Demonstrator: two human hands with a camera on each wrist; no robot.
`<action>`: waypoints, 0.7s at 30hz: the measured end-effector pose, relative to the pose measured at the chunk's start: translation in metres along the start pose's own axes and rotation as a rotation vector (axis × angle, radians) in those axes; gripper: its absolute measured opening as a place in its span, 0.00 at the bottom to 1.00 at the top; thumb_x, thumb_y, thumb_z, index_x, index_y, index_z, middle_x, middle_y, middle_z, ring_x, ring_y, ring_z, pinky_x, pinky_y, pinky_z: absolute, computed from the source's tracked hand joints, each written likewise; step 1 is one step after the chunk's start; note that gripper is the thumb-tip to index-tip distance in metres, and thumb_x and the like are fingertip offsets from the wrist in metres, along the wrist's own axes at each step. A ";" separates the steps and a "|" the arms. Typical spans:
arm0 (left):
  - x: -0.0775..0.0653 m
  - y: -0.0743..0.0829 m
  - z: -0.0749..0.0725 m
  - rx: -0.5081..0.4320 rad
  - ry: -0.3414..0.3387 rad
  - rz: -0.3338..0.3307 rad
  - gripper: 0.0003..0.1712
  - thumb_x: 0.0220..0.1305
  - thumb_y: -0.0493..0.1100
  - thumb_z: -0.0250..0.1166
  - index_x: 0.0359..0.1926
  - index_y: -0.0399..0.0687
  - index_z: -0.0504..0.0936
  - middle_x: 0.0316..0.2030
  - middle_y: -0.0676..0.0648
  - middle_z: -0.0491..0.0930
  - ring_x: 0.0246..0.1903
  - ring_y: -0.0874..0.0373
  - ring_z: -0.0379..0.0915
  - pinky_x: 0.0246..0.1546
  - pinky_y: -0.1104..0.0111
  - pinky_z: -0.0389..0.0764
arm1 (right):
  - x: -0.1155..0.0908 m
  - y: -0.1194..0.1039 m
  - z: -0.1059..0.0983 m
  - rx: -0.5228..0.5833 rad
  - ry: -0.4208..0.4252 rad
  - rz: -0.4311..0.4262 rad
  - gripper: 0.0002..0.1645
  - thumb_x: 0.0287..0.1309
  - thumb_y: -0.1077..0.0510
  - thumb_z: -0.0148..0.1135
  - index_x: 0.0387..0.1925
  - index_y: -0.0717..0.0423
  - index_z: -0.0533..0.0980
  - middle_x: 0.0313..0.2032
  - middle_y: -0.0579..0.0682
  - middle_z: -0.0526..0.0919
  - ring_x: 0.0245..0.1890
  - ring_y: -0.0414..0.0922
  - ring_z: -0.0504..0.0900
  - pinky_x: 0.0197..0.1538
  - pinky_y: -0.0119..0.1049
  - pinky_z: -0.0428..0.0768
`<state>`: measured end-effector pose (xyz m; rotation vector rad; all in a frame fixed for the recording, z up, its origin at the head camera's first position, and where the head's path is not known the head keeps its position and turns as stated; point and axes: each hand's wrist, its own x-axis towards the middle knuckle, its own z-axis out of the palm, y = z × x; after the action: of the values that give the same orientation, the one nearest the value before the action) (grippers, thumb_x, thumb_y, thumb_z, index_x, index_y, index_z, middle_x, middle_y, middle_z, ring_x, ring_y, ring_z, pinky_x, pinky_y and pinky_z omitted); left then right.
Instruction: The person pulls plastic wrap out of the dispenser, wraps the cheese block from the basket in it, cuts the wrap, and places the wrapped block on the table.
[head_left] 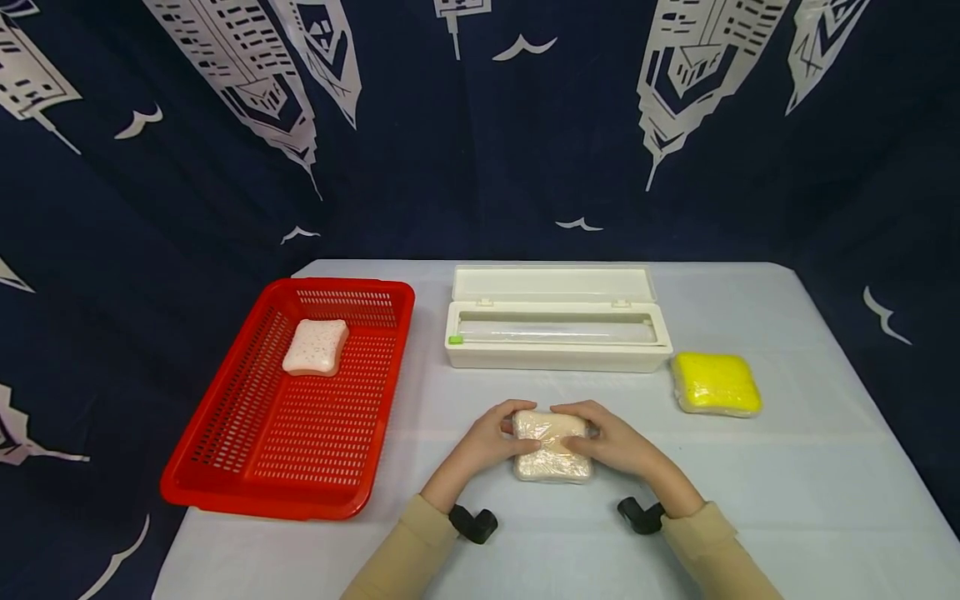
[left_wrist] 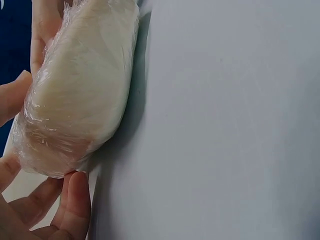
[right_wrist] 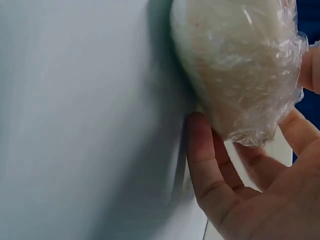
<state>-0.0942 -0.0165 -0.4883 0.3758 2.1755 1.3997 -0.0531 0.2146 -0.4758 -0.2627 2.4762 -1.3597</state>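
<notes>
A cream sponge (head_left: 552,450) wrapped in clear cling film is between my two hands, low over the white table. My left hand (head_left: 491,440) grips its left end, thumb on the near top and fingers curled behind. On the right end, my right hand (head_left: 611,439) grips it the same way. The left wrist view shows the glossy, wrinkled film on the sponge (left_wrist: 82,80), fingertips under its end. Loose film bunches at the end of the sponge (right_wrist: 240,70) in the right wrist view, with fingers beneath it.
A red basket (head_left: 401,333) at left holds a pale speckled sponge (head_left: 316,347). Behind my hands stands a white cling film dispenser (head_left: 558,358), lid raised. To its right lies a yellow wrapped sponge (head_left: 716,384). A dark patterned curtain (head_left: 480,167) hangs behind the table.
</notes>
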 end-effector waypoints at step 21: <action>-0.008 0.021 -0.009 -0.207 0.083 -0.170 0.21 0.77 0.53 0.48 0.56 0.42 0.74 0.41 0.39 0.78 0.25 0.56 0.81 0.29 0.65 0.86 | -0.013 -0.022 -0.006 0.276 0.235 0.339 0.28 0.73 0.45 0.49 0.57 0.66 0.70 0.45 0.59 0.77 0.30 0.44 0.82 0.36 0.36 0.86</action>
<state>-0.0933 -0.0188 -0.4641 0.0559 2.0476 1.5482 -0.0429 0.2117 -0.4513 0.3814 2.3262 -1.6264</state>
